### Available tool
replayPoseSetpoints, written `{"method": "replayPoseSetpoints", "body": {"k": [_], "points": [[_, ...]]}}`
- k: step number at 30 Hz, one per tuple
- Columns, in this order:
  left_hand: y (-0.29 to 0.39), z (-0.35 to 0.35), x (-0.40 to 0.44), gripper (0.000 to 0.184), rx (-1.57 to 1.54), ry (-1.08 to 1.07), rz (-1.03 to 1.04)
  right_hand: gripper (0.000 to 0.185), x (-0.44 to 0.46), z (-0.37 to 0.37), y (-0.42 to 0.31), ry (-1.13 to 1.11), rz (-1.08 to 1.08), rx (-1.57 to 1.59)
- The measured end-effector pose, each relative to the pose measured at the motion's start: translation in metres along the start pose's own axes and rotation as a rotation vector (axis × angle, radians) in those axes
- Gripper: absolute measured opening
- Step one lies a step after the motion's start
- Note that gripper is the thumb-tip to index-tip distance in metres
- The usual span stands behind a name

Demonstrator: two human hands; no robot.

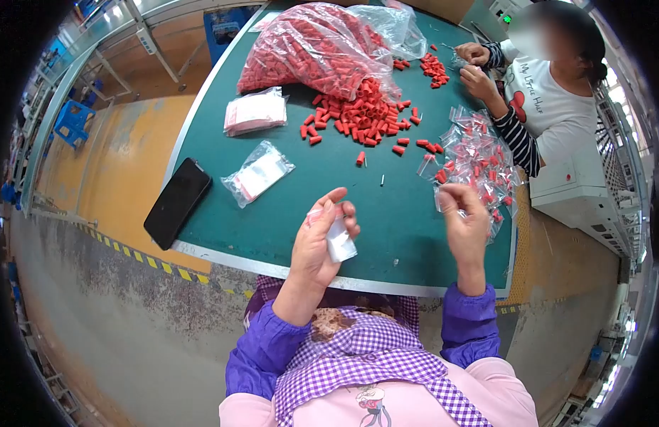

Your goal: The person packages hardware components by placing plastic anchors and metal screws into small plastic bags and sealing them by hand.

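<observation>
My left hand (pixel 322 235) is closed around a few small clear zip bags (pixel 341 242) above the table's near edge. Off to the right, my right hand (pixel 464 220) pinches the edge of a small clear bag (pixel 439 199), whose contents I cannot make out. It is beside a heap of small zip bags (pixel 479 153) with red caps inside. Beyond my hands lies a spread of loose red tapered caps (pixel 365 117), spilling from a large clear plastic bag (pixel 308 53). A small metal pin (pixel 383 181) rests on the green table (pixel 272 220).
On the left lie a black phone (pixel 178 203) at the edge, a packet of small bags (pixel 259 173) and a stack of bags (pixel 255 112). At the far right, a co-worker (pixel 550 92) handles small thin parts near a little pile of red caps (pixel 434 70).
</observation>
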State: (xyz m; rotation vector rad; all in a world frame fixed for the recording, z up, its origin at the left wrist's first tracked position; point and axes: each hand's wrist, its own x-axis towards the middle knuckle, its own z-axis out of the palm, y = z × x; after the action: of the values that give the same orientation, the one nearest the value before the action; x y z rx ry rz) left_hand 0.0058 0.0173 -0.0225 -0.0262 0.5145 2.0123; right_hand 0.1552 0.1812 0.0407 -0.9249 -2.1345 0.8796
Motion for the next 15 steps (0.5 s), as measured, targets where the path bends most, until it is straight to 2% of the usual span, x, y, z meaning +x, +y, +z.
{"method": "replayPoseSetpoints", "body": {"k": [3, 4, 5, 8, 10, 15], "points": [[-0.002, 0.005, 0.001, 0.038, -0.017, 0.009, 0.029, 0.015, -0.022, 0.041, -0.011, -0.393, 0.191, 0.416], [-0.003, 0.006, 0.001, 0.039, -0.02, 0.022, 0.052, 0.016, -0.025, 0.051, -0.026, -0.481, 0.339, 0.555], [-0.003, 0.007, 0.0, 0.039, -0.023, 0.034, 0.072, 0.016, -0.027, 0.062, -0.029, -0.54, 0.394, 0.663], [-0.004, 0.009, -0.003, 0.039, -0.05, -0.014, 0.075, 0.013, -0.033, 0.087, -0.027, -0.581, 0.361, 0.676], [-0.002, 0.009, -0.004, 0.039, -0.06, -0.006, 0.081, 0.011, -0.034, 0.095, -0.027, -0.475, 0.288, 0.707], [0.002, 0.01, -0.007, 0.039, -0.084, -0.027, 0.024, 0.011, -0.028, 0.089, -0.03, -0.395, 0.327, 0.608]]}}
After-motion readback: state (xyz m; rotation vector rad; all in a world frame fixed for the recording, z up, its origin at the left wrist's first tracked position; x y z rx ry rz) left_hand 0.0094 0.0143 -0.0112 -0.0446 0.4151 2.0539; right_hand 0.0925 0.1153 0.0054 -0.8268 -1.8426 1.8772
